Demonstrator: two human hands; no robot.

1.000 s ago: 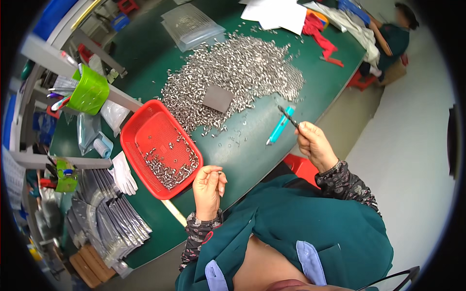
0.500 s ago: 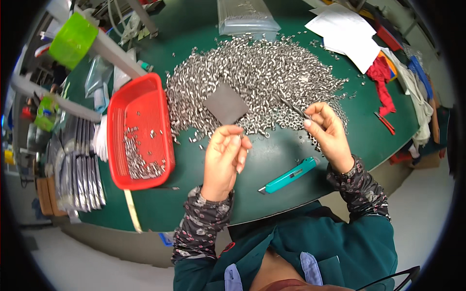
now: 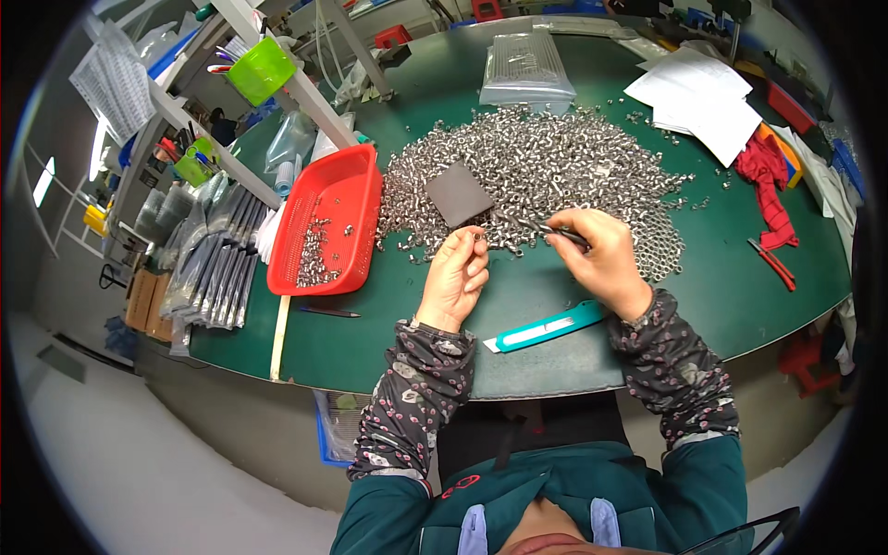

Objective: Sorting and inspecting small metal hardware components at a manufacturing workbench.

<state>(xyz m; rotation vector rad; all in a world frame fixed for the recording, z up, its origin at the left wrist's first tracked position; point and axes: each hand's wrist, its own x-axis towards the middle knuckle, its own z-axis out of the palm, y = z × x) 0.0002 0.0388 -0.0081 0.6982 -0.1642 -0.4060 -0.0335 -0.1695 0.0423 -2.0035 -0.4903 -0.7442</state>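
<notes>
My left hand [image 3: 454,275] is closed, thumb and fingertips pinching a small metal ring [image 3: 479,237]. My right hand [image 3: 603,258] grips a slim dark tool [image 3: 566,235] that looks like tweezers; its narrow end points left toward the pinched ring, and I cannot tell whether they touch. Behind both hands spreads a wide heap of small shiny metal rings [image 3: 555,153]. A dark grey square plate [image 3: 459,194] lies on the heap's near left part, just beyond my left fingertips. In front of my hands, a teal utility knife [image 3: 548,327] rests on the green table [image 3: 407,342].
A red plastic basket [image 3: 285,268] with several metal parts stands left of the heap. A pen [image 3: 330,313] lies near it. Clear plastic packs [image 3: 527,69] and white papers [image 3: 694,97] are behind. Right are a red cloth [image 3: 770,190] and red-handled tool [image 3: 772,265].
The whole view has shifted, showing more of the far side. My right hand has come closer to my left, bringing the dark tool's end near the pinched ring.
</notes>
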